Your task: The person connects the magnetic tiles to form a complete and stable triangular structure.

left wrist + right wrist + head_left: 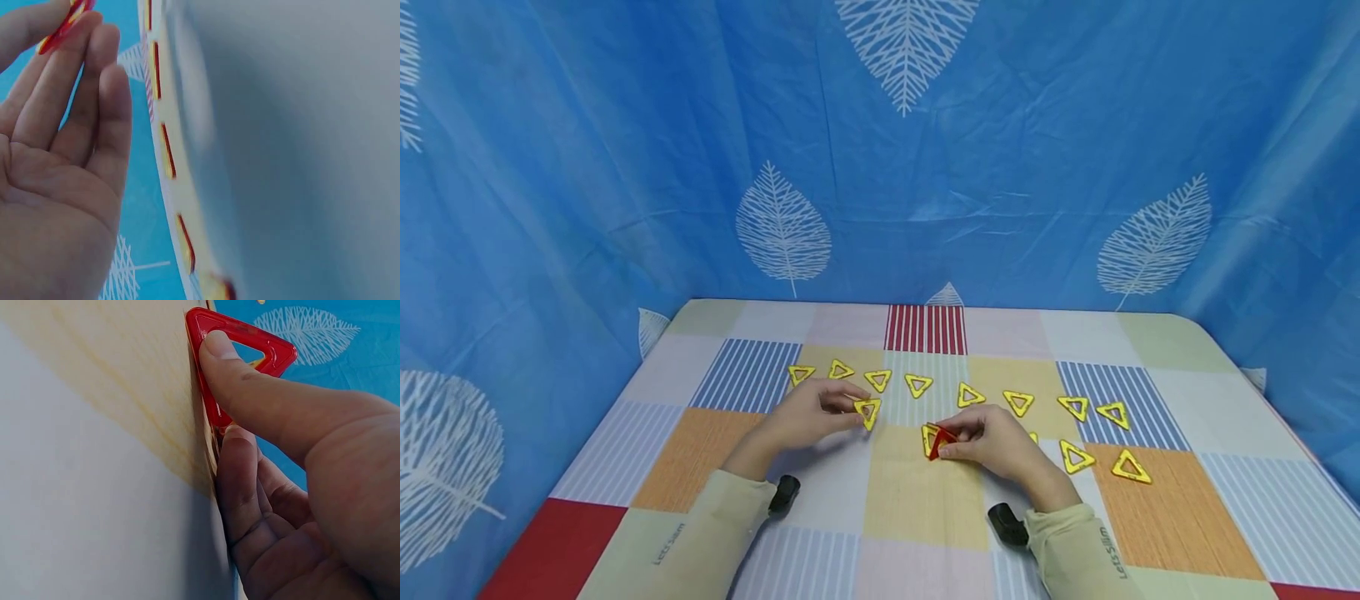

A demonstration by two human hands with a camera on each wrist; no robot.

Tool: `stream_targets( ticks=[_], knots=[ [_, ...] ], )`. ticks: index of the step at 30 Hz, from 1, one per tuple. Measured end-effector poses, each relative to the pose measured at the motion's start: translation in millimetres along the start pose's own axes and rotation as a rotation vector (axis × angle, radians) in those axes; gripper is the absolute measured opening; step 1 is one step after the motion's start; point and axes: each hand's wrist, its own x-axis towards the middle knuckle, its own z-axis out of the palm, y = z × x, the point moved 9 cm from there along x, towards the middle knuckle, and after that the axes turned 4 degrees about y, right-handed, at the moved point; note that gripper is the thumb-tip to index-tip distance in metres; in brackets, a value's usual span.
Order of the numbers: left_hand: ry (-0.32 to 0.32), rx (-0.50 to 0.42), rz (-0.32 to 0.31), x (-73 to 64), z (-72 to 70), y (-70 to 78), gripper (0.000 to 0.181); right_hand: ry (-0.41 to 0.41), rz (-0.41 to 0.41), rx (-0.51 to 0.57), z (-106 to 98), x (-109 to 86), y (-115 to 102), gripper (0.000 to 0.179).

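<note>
My left hand (817,410) pinches a yellow triangle tile (877,406) between thumb and fingertips, raised in front of the row. The same tile (66,26) appears edge-on and reddish in the left wrist view, at the fingertips. To the right, my right hand (988,437) pinches a red triangle tile (209,387), the thumb lying flat on its face. The tile stands tilted close over the cloth. Behind the red one, a yellow tile (927,440) shows partly; I cannot tell whether the two are joined.
Several yellow triangle tiles (918,384) lie in a row across the back of the patchwork tablecloth (925,517). At the right are two more yellow tiles (1131,467), with another partly hidden by my right hand. A blue leaf-print curtain (970,167) surrounds the table's back and sides.
</note>
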Motion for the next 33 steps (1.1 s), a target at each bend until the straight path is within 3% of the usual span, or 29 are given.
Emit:
stream_targets(
  ticks=[4,8,14,20,27,33],
  knots=[
    [-0.003,-0.091,0.016,1.9,9.8,8.5,0.026,0.002,0.003,0.001,0.1,0.4,-0.2,0.033],
    [0.003,-0.117,0.046,3.8,18.1,16.1,0.026,0.000,0.001,0.002,0.7,0.8,-0.5,0.033],
    [0.004,-0.041,0.049,9.2,36.5,23.3,0.024,0.001,-0.004,0.012,-0.2,0.9,-1.2,0.033],
    [0.027,0.055,-0.003,15.6,53.7,27.9,0.023,0.009,0.007,0.021,-2.5,0.9,-1.5,0.033],
    [0.015,0.078,-0.052,18.6,71.8,31.1,0.020,0.007,-0.014,0.031,-1.2,1.3,-2.3,0.032],
    [0.010,0.092,-0.074,16.9,78.7,30.8,0.018,0.019,-0.028,0.002,-1.1,2.1,-3.8,0.031]
  ],
)
